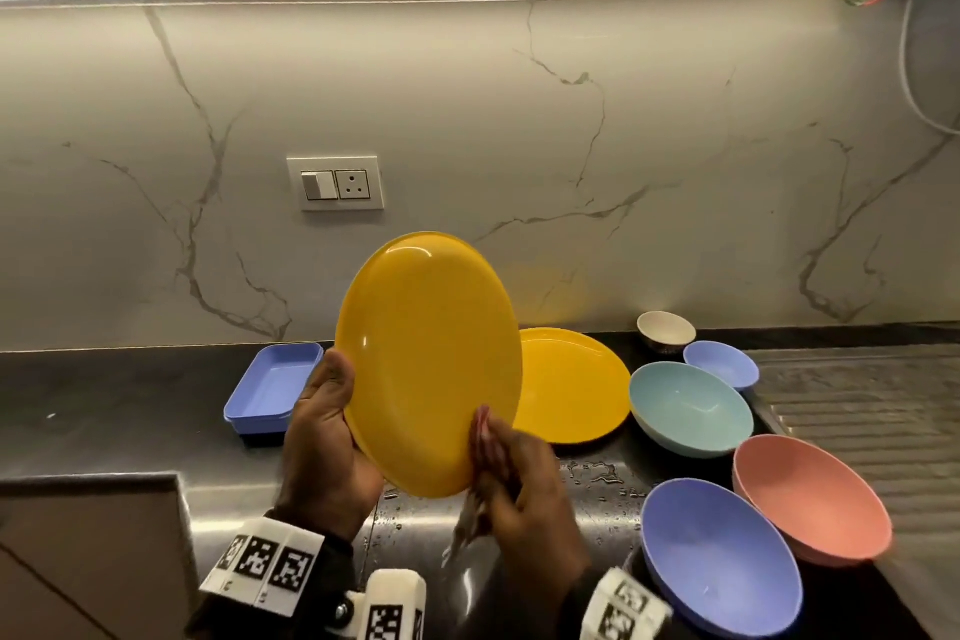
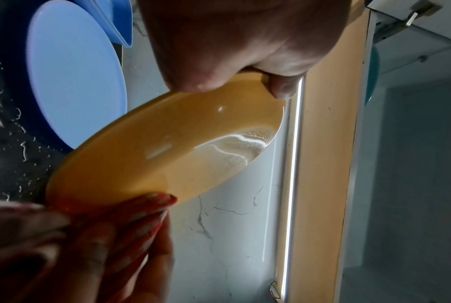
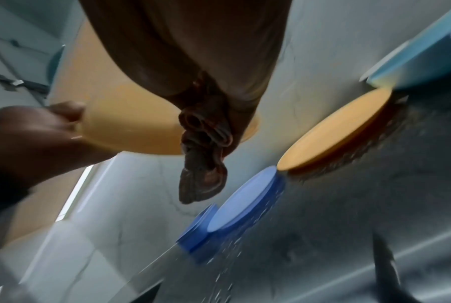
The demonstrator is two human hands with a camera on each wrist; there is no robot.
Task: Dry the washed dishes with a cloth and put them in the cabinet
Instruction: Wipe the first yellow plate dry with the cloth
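Note:
I hold a yellow plate [image 1: 431, 364] tilted upright above the steel counter. My left hand [image 1: 327, 426] grips its left rim, thumb on the front face. My right hand [image 1: 514, 478] holds a reddish striped cloth [image 1: 480, 431] against the plate's lower right edge; the cloth's tail hangs below the hand. In the left wrist view the plate [image 2: 154, 155] fills the middle, with the cloth [image 2: 131, 213] at its lower rim. The right wrist view shows the bunched cloth [image 3: 203, 147] under my palm and the plate [image 3: 131, 123] behind it.
A second yellow plate [image 1: 571, 385] lies on the counter behind. To the right sit a teal bowl [image 1: 691, 411], a pink bowl [image 1: 810, 499], a large blue bowl [image 1: 722, 572], a small blue bowl [image 1: 722, 364] and a white bowl [image 1: 666, 330]. A blue rectangular tray [image 1: 272, 387] lies left. Water drops wet the counter.

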